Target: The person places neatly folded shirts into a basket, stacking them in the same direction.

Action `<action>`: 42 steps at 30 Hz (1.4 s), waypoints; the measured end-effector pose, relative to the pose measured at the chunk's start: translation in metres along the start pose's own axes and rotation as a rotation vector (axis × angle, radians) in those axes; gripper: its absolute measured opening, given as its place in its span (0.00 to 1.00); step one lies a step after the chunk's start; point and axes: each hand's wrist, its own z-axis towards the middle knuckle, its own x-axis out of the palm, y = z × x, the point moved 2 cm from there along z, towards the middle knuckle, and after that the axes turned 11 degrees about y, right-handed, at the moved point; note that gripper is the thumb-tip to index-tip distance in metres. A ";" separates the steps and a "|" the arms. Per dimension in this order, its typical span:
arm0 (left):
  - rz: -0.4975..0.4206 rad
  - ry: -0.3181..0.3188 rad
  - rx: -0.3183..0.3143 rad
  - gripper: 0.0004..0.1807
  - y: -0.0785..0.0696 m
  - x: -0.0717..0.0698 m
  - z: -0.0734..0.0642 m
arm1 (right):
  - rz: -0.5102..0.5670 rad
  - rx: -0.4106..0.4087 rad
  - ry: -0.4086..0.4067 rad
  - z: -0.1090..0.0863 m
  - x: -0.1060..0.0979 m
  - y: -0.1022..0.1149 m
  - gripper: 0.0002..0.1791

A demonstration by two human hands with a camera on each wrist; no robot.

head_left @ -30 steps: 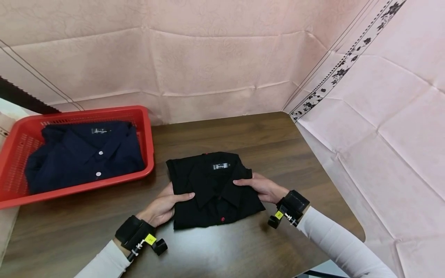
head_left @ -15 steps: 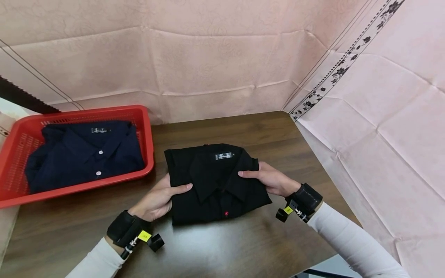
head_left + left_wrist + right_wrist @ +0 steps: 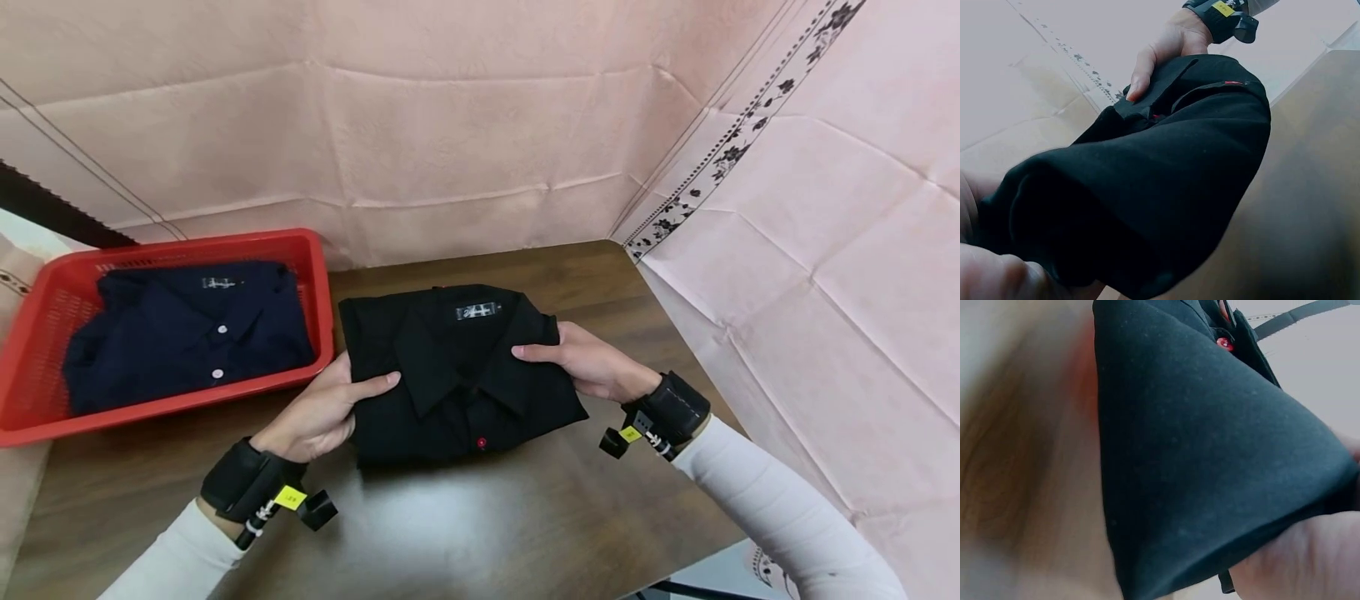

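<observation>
A folded black shirt [image 3: 457, 392] with a collar, a neck label and a red button is held up off the table between both hands. My left hand [image 3: 318, 408] grips its left side, thumb on top and fingers underneath, hidden by the cloth. On the right side my right hand [image 3: 592, 362] holds it the same way, thumb lying beside the collar. The left wrist view shows the shirt [image 3: 1160, 181] bowed between the hands, with the table visible below. In the right wrist view a corner of the shirt [image 3: 1197, 450] hangs over the wood.
To the left stands a red plastic basket [image 3: 318, 292] with a folded navy shirt [image 3: 187, 337] in it. Brown wooden table [image 3: 480, 533] spreads beneath the hands. Pale pink cloth [image 3: 480, 158] hangs behind and to the right, and a dark serrated strip [image 3: 60, 208] juts in at upper left.
Both hands have raised the black shirt from the table, away from the body. In the last half second it has also shifted left, toward the red basket.
</observation>
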 end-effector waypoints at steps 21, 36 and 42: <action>0.053 -0.016 0.028 0.53 -0.039 -0.031 -0.038 | -0.050 -0.060 0.113 0.046 0.029 0.040 0.25; 0.174 -0.109 -0.017 0.53 -0.066 -0.063 -0.073 | -0.032 -0.105 0.187 0.093 0.060 0.059 0.26; 0.190 -0.095 0.037 0.45 -0.072 -0.081 -0.087 | -0.013 -0.104 0.198 0.113 0.074 0.068 0.24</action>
